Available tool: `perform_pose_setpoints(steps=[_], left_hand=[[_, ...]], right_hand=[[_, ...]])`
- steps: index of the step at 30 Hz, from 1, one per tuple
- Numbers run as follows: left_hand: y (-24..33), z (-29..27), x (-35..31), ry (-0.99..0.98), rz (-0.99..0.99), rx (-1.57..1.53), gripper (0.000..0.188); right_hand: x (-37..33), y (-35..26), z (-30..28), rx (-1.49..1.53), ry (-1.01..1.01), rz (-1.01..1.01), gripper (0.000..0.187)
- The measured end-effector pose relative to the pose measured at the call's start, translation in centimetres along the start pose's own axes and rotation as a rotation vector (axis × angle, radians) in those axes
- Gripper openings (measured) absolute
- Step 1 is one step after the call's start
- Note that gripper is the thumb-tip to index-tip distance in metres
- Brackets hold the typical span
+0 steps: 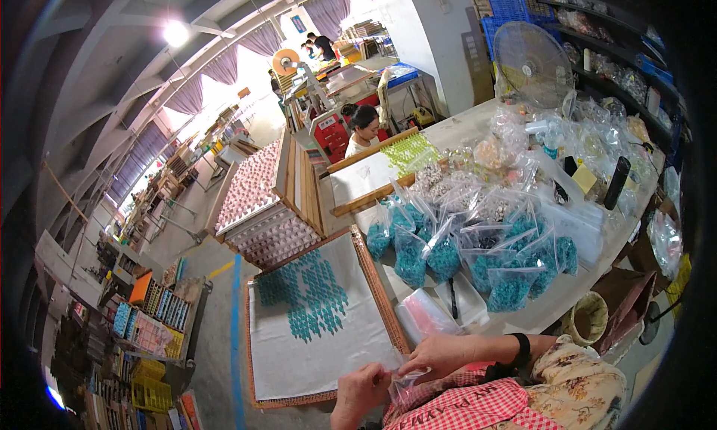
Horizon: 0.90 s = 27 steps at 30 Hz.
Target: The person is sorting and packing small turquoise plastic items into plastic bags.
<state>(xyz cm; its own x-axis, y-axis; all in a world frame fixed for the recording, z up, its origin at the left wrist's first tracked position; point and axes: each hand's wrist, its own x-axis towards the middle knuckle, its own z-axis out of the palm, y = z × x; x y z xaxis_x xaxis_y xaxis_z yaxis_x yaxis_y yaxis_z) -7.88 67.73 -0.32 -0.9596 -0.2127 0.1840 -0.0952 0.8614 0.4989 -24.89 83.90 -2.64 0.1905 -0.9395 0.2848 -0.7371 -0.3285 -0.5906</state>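
Observation:
Low in front of my body, a clear plastic bag (405,393) hangs between my two hands. My left hand (361,391) has its fingers curled in at the bag's left edge. From the other side my right hand (435,355) pinches the bag near its top. Just beyond my hands lies a wood-framed board (299,363) covered in white cloth, with rows of small teal pieces (310,292) on its far half. Stacked flat bags (426,314) with a pink edge lie on the table close to my right hand. What the bag holds, if anything, cannot be made out.
Bags filled with teal pieces (444,258) crowd the white table (455,131). Further back are a fan (532,64) and a frame of green pieces (411,155), where another person (362,127) sits. A stack of frames with pink pieces (254,183) stands ahead on the left.

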Motion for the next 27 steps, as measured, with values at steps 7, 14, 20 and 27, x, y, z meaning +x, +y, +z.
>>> perform_pose_setpoints(steps=[7, 14, 20, 27], left_hand=[[-2.7, -1.5, -0.1, 0.041, -0.133, 0.357, 0.017], [-1.1, 0.6, -0.1, -0.212, -0.016, 0.017, 0.017], [-0.2, 0.9, 0.2, -0.222, 0.022, 0.052, 0.017], [0.9, 0.9, 0.1, -0.285, 0.100, -0.125, 0.018]], right_hand=[[-0.7, 0.9, 0.2, 0.110, -0.152, 0.076, 0.033], [0.2, 1.6, 3.2, 0.369, -0.102, 0.180, 0.033], [0.1, 1.4, 3.5, 0.519, 0.002, 0.226, 0.033], [0.0, 1.6, 4.9, 0.487, 0.051, 0.268, 0.027]])
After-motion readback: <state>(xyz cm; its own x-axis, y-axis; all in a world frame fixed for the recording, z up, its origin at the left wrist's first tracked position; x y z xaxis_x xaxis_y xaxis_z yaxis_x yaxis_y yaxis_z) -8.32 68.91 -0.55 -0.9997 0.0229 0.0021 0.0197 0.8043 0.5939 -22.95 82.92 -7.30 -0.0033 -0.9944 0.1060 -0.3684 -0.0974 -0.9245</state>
